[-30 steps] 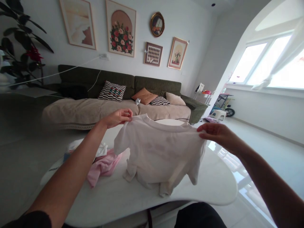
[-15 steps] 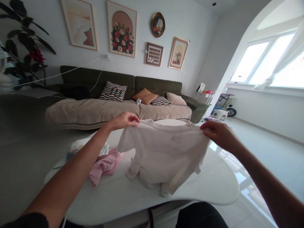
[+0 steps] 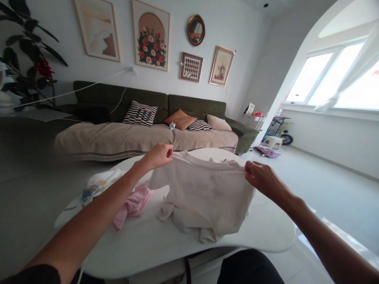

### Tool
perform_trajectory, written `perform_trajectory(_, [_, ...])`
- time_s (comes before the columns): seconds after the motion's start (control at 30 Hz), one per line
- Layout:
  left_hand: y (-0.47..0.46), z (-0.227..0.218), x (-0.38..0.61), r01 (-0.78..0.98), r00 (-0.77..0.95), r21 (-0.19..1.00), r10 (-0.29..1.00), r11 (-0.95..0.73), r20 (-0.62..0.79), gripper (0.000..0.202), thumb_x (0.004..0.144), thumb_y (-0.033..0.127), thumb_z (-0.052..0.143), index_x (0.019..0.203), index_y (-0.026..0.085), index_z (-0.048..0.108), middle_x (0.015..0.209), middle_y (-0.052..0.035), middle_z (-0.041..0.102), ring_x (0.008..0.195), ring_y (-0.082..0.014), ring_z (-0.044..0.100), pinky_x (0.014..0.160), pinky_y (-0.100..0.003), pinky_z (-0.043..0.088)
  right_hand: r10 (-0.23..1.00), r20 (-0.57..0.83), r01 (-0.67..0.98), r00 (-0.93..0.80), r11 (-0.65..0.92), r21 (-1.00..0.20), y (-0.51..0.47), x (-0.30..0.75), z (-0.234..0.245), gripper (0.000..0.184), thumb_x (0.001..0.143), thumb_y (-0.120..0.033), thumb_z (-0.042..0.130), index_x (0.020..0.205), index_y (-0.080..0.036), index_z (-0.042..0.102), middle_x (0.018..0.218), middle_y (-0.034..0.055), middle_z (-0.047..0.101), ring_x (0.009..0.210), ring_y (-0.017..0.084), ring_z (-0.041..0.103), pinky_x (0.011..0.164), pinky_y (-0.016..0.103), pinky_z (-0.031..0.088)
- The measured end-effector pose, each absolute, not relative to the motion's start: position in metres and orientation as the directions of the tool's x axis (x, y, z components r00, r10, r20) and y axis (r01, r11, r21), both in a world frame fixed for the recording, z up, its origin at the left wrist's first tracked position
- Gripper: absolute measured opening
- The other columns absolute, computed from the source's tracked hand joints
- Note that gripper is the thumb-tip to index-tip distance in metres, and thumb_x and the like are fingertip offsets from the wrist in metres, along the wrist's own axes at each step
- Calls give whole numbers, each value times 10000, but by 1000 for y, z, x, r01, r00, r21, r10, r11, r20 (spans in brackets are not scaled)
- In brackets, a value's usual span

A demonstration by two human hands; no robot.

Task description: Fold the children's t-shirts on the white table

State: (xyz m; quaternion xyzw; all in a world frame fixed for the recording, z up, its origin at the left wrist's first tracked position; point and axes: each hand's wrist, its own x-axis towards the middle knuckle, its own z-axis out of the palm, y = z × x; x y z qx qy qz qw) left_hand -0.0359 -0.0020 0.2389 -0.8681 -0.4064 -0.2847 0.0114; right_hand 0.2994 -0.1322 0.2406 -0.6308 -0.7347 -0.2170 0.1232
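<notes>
The fingers of your left hand are curling tightly inward, leaving little gap, and are gripping one upper corner of a plain white short-sleeved fabric shirt. The fingers of your right hand are likewise bunching closed around the opposite upper corner. Between them, the shirt is hanging with its neckline uppermost and its body draping in loose folds toward you. It is hanging above a white, smooth-topped table with a curved edge; the folds are hiding whether its lower edge is touching the top. To the left of the shirt, a crumpled pink cloth is lying on the table, your left forearm partly covering it. Beyond that forearm, a white garment with a coloured print is lying near the pink cloth. Your black-clothed knee is showing below the near edge. Past the table, a long dark green sofa is standing against the wall, a beige fringed throw covering its seat.
</notes>
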Motion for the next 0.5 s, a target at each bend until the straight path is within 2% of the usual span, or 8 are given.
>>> perform_trajectory(0.07, [-2, 236, -35, 725, 493, 201, 700, -659, 518, 92, 601, 130, 466, 598, 174, 548, 522, 27, 515, 505, -103, 469, 513, -199, 293, 872, 469, 982, -140, 62, 178, -130, 302, 236, 96, 702, -122, 396, 689, -184, 467, 614, 26, 520, 516, 125, 447, 510, 245, 292])
perform_trajectory(0.13, [-1, 234, -35, 720, 495, 217, 707, -659, 505, 85, 604, 130, 463, 584, 172, 535, 520, 26, 519, 503, -101, 472, 504, -196, 293, 867, 484, 990, -115, 58, 132, -130, 304, 234, 90, 727, -139, 392, 705, -183, 467, 620, 25, 525, 508, 122, 446, 507, 245, 294])
perform_trajectory(0.23, [1, 229, -38, 643, 546, 295, 693, -707, 470, 112, 625, 146, 452, 644, 169, 559, 561, 28, 554, 542, -102, 501, 523, -185, 323, 858, 504, 995, -101, 86, 53, -130, 309, 237, 107, 760, -177, 384, 748, -184, 490, 672, 26, 551, 527, 121, 468, 520, 244, 317])
perform_trajectory(0.37, [4, 225, -42, 575, 569, 397, 698, -716, 435, 190, 635, 150, 422, 697, 160, 601, 646, 14, 612, 613, -111, 545, 579, -188, 367, 812, 578, 997, -80, 56, 59, -133, 313, 250, 131, 755, -232, 424, 758, -195, 550, 821, 52, 568, 677, 158, 519, 570, 257, 350])
perform_trajectory(0.5, [7, 223, -41, 626, 489, 431, 757, -650, 433, 212, 644, 174, 439, 720, 149, 635, 671, -11, 641, 624, -124, 570, 576, -195, 379, 744, 668, 992, -4, 89, -93, -136, 300, 272, 142, 756, -255, 441, 753, -195, 570, 749, 25, 555, 553, 109, 477, 551, 242, 355])
